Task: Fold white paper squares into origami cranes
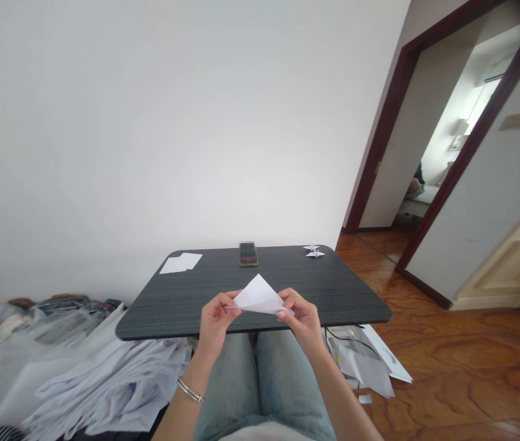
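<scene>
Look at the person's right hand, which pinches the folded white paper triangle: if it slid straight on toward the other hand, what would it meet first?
Most likely the left hand itself: the right hand points leftward along the folded white paper triangle that both pinch, with nothing else visible between them.

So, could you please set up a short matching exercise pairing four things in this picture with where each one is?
Things:
1. folded paper
2. phone
3. paper cranes
4. flat sheets

Places:
A. table's far left
B. table's far right corner
C. pinched between left hand and right hand
D. middle of the far edge

Pairs: 1-C, 2-D, 3-B, 4-A
</scene>
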`<state>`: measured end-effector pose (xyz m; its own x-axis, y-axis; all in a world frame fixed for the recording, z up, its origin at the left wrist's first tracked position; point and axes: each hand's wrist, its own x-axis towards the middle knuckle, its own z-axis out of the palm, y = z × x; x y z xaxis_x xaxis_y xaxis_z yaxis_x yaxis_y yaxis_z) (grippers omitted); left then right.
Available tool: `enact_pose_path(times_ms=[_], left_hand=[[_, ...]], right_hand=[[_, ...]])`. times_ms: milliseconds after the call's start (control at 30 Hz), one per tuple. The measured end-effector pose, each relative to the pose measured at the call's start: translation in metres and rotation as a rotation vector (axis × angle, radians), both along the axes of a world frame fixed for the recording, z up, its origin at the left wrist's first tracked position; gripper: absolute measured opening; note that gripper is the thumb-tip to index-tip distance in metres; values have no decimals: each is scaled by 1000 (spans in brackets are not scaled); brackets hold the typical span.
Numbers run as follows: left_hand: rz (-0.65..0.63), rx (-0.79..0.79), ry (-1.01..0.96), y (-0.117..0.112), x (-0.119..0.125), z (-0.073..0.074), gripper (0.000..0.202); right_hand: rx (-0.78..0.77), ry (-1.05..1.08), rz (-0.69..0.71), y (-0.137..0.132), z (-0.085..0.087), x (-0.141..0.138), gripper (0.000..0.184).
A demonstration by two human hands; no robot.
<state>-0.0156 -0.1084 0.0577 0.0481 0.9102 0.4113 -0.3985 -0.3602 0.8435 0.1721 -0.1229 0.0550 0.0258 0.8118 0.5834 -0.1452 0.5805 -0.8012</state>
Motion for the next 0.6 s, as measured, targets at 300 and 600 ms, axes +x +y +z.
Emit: enact_pose_path(times_ms=[300,600], left_hand=[[10,8,-48,-23,14,19,24],[66,66,3,-24,11,28,13]], right_hand=[[-79,91,-102,-25,16,-5,29],[19,-56,-45,-18,16,6,15]])
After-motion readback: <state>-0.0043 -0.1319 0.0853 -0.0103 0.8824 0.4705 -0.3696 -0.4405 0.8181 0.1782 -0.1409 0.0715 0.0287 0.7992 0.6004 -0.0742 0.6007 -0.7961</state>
